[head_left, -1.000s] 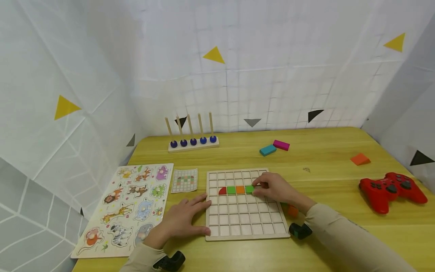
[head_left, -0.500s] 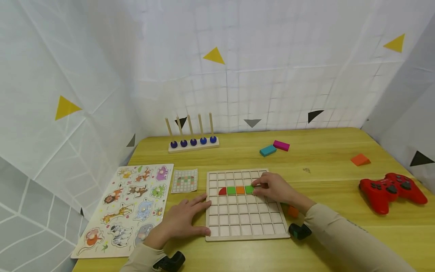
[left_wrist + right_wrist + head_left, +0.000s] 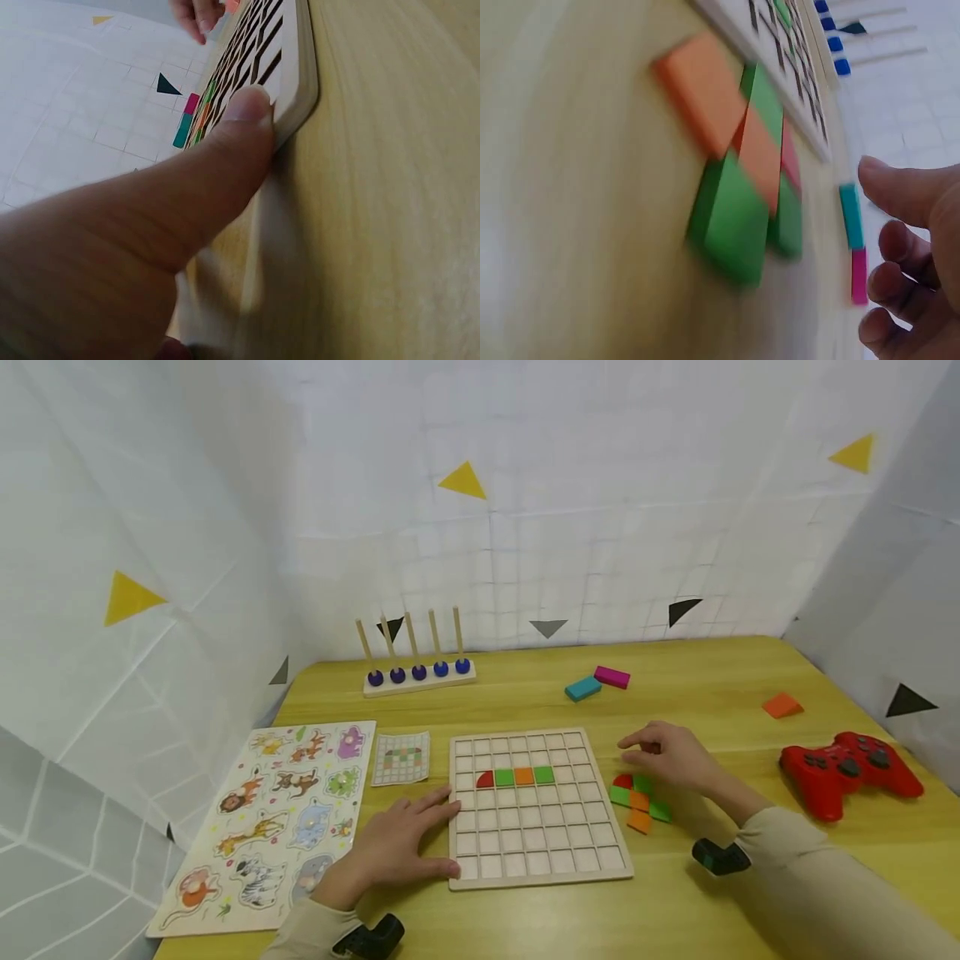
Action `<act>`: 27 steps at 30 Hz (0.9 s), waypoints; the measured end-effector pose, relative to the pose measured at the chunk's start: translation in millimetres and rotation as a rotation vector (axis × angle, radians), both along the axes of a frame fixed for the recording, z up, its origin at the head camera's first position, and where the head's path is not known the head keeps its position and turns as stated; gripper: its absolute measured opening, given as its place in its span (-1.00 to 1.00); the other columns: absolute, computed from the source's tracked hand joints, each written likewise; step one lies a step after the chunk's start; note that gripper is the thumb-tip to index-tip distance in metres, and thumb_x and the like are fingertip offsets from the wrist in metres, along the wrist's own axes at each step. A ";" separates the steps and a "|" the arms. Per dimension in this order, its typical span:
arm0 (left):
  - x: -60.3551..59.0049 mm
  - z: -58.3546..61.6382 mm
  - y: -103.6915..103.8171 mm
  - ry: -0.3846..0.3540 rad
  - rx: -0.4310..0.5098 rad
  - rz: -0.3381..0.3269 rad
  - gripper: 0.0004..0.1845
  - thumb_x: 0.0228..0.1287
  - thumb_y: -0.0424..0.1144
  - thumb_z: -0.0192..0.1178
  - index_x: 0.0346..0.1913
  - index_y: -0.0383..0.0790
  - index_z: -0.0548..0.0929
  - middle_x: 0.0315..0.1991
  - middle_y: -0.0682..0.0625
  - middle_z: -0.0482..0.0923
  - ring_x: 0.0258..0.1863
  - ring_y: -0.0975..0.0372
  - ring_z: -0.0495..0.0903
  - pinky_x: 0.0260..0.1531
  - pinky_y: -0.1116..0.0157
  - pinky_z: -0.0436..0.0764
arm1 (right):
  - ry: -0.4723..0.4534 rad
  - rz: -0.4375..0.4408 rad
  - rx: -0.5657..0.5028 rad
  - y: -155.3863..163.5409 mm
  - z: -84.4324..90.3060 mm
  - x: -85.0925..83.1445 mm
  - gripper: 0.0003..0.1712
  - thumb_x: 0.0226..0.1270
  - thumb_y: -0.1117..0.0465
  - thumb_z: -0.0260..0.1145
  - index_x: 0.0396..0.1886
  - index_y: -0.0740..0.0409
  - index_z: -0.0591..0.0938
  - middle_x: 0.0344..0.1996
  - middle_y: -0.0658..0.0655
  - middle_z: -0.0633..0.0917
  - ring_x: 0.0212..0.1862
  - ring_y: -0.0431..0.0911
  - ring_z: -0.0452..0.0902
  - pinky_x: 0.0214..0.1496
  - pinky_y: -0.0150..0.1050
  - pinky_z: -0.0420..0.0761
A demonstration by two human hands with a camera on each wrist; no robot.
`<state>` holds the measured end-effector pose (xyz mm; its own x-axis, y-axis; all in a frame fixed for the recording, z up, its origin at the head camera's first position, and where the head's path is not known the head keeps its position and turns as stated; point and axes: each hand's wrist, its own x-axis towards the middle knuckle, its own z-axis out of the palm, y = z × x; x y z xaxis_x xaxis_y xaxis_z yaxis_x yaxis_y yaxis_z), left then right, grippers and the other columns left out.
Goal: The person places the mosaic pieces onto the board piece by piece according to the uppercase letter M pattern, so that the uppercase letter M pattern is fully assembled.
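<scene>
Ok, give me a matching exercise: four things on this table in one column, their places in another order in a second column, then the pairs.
Things:
1. red game controller
2. animal puzzle board
3. peg rack with blue beads
4. loose green and orange tiles

Places:
A. far edge of the table, by the white wall
B. just right of the grid board, beneath the right hand
C. left end of the table
D. right end of the table

Pairs: 1-D, 2-C, 3-A, 4-B

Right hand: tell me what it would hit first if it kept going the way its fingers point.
The right hand points left toward the grid board; its right edge likely comes first. Depth is unclear, and the fingers may pass above it.
</scene>
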<state>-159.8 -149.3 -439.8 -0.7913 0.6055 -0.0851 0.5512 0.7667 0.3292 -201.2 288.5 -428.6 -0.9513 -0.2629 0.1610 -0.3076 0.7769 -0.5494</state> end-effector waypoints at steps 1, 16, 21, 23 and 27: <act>0.0 0.3 -0.7 0.001 0.001 0.004 -0.12 0.08 0.44 0.21 0.45 0.16 0.35 0.54 0.08 0.18 0.25 -0.06 0.45 -0.10 0.00 0.56 | -0.005 0.006 0.005 4.2 -0.8 0.6 -0.78 0.30 0.16 0.39 -0.14 0.15 0.78 -0.51 -0.05 0.50 -0.46 -0.28 0.27 -0.44 -0.38 0.29; 0.5 -0.7 -2.2 0.002 0.019 0.008 -0.13 0.09 0.42 0.23 0.45 0.17 0.36 0.54 0.08 0.19 0.23 -0.09 0.47 -0.23 0.09 0.54 | -0.052 0.046 0.097 4.6 -5.5 -2.0 -0.78 0.29 0.20 0.38 -0.12 0.15 0.79 -0.42 -0.01 0.63 -0.38 -0.22 0.32 -0.40 -0.37 0.29; 0.0 -0.6 -0.9 -0.002 0.020 0.001 -0.13 0.09 0.42 0.23 0.44 0.17 0.36 0.54 0.08 0.19 0.21 -0.06 0.47 -0.24 0.12 0.52 | -0.045 -0.027 0.113 1.9 -7.5 -5.7 -0.84 0.26 0.16 0.41 -0.25 0.13 0.79 -0.49 -0.02 0.61 -0.42 -0.18 0.32 -0.42 -0.35 0.31; -0.2 -0.9 -0.6 0.000 0.019 0.000 -0.13 0.08 0.42 0.23 0.44 0.17 0.36 0.54 0.08 0.19 0.20 -0.06 0.47 -0.24 0.12 0.52 | -0.030 -0.029 0.112 1.6 -10.4 -6.8 -0.83 0.24 0.13 0.43 -0.28 0.13 0.78 -0.54 -0.04 0.59 -0.45 -0.20 0.32 -0.43 -0.36 0.33; -0.5 -1.0 -0.1 0.001 0.020 -0.001 -0.13 0.08 0.42 0.23 0.44 0.17 0.36 0.54 0.08 0.19 0.22 -0.06 0.47 -0.23 0.12 0.52 | -0.021 0.011 0.105 0.9 -16.3 -8.4 -0.70 0.22 0.07 0.45 -0.15 0.17 0.76 -0.55 -0.05 0.53 -0.44 -0.22 0.29 -0.40 -0.36 0.28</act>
<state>-160.3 -149.4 -440.8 -0.7910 0.6076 -0.0721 0.5521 0.7596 0.3439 -209.6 289.5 -444.9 -0.9512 -0.2876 0.1120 -0.3056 0.8270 -0.4720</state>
